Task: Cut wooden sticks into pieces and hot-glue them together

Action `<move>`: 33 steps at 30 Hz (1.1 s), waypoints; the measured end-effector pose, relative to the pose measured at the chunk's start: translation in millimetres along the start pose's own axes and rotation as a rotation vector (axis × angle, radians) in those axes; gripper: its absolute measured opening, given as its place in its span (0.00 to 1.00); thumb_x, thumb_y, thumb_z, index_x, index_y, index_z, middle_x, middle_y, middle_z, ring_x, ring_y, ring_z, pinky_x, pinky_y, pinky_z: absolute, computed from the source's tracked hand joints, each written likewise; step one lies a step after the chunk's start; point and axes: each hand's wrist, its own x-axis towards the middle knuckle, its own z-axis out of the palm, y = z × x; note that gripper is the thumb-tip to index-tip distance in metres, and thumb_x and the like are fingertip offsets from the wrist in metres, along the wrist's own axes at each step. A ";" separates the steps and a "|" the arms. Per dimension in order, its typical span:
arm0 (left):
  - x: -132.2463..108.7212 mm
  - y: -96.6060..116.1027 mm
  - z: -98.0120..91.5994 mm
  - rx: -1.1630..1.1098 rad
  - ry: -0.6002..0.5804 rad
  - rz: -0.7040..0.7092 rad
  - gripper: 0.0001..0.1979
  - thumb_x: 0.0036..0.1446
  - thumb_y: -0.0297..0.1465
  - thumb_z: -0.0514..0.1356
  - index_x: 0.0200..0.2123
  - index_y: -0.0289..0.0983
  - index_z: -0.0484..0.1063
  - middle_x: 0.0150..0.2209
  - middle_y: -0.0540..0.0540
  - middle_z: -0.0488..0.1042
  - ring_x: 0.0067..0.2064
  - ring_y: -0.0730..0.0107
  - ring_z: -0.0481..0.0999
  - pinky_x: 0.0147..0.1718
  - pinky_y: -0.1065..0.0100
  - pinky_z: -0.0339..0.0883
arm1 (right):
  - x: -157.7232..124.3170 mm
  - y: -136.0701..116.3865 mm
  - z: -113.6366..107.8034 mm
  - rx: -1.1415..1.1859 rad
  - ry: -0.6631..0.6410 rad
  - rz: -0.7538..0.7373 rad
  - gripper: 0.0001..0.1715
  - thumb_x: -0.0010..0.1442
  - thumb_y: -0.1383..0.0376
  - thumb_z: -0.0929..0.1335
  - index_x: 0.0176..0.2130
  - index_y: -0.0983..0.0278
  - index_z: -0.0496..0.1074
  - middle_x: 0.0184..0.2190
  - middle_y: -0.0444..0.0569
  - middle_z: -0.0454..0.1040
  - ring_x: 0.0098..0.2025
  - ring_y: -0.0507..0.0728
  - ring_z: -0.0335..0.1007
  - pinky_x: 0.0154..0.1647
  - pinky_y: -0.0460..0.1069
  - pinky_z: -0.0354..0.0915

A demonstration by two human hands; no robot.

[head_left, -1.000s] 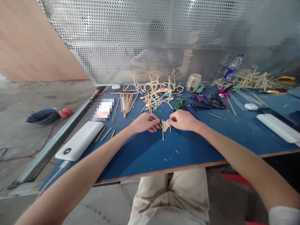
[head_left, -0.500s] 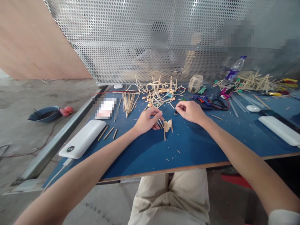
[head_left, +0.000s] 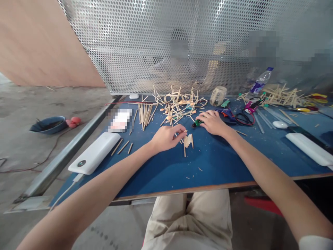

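Note:
Low over the middle of the blue table, my left hand pinches a small piece of wooden stick between thumb and index finger. Right below its fingertips lies a row of short wooden sticks, set side by side with a longer one at the left. My right hand rests palm down further right, fingers spread over a small green-handled tool with a black tip. The fingers partly cover this tool, so its exact kind is hard to make out.
A tangled stick structure stands behind my hands, with loose sticks to its left. A blue glue gun, a tape roll and a bottle are at right. A white power bank lies left.
My right hand has gone from a closed grip to spread fingers, and the green-handled tool shows more beneath it. My left hand has shifted slightly right, over the row of sticks.

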 end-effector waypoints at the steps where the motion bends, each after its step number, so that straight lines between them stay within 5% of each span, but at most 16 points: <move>1: 0.2 -0.1 -0.3 0.013 0.004 0.005 0.15 0.68 0.42 0.51 0.46 0.39 0.71 0.36 0.48 0.82 0.26 0.72 0.75 0.32 0.70 0.64 | 0.3 -0.8 -0.9 0.008 0.003 -0.014 0.19 0.67 0.60 0.62 0.55 0.57 0.70 0.57 0.53 0.72 0.57 0.68 0.59 0.54 0.61 0.50; 7: 4.9 -9.3 -12.4 0.031 -0.083 0.072 0.16 0.69 0.40 0.51 0.46 0.39 0.74 0.34 0.46 0.79 0.27 0.70 0.73 0.31 0.68 0.61 | 3.6 -11.0 2.1 0.131 0.015 -0.094 0.14 0.68 0.62 0.62 0.52 0.61 0.67 0.52 0.56 0.74 0.58 0.66 0.61 0.58 0.60 0.48; 11: 7.7 -19.7 -29.7 -0.051 -0.241 0.133 0.15 0.68 0.40 0.52 0.44 0.40 0.77 0.36 0.46 0.79 0.34 0.68 0.74 0.36 0.68 0.62 | 5.2 -16.9 -0.8 0.239 0.005 -0.147 0.11 0.69 0.64 0.60 0.48 0.61 0.68 0.47 0.55 0.74 0.53 0.63 0.64 0.57 0.58 0.52; 16: 6.5 -24.2 -45.1 -0.189 -0.491 0.024 0.14 0.66 0.41 0.56 0.45 0.42 0.77 0.42 0.47 0.79 0.40 0.67 0.75 0.40 0.69 0.63 | 3.0 -30.4 -13.4 0.388 0.114 -0.191 0.12 0.70 0.63 0.58 0.50 0.58 0.67 0.48 0.53 0.72 0.52 0.61 0.64 0.57 0.57 0.57; 20: 2.8 -26.6 -43.5 -0.202 -0.549 -0.066 0.13 0.65 0.42 0.56 0.44 0.42 0.74 0.42 0.48 0.77 0.40 0.67 0.73 0.38 0.71 0.62 | -3.4 -45.6 -25.1 0.559 0.152 -0.169 0.14 0.71 0.61 0.58 0.54 0.56 0.64 0.50 0.53 0.69 0.50 0.59 0.67 0.51 0.54 0.63; 26: 0.4 -27.7 -39.6 -0.216 -0.693 -0.109 0.10 0.60 0.41 0.60 0.36 0.41 0.74 0.35 0.49 0.77 0.36 0.66 0.72 0.33 0.71 0.62 | -11.5 -59.3 -32.4 0.489 0.024 -0.240 0.16 0.70 0.57 0.62 0.55 0.54 0.68 0.51 0.50 0.69 0.33 0.52 0.66 0.38 0.50 0.64; 30: -0.4 -25.0 -42.5 -0.298 -0.842 -0.122 0.09 0.57 0.41 0.62 0.35 0.42 0.76 0.35 0.50 0.79 0.36 0.66 0.74 0.33 0.70 0.63 | -13.3 -66.1 -31.5 0.517 0.037 -0.309 0.20 0.71 0.58 0.61 0.59 0.54 0.66 0.50 0.49 0.73 0.38 0.53 0.70 0.37 0.49 0.63; 33: -1.2 -24.7 -41.8 -0.253 -0.773 -0.155 0.11 0.55 0.42 0.63 0.36 0.42 0.77 0.35 0.49 0.80 0.34 0.65 0.74 0.32 0.70 0.61 | -13.1 -70.4 -32.9 0.516 0.015 -0.350 0.21 0.71 0.56 0.61 0.61 0.54 0.67 0.44 0.47 0.77 0.38 0.54 0.72 0.38 0.49 0.62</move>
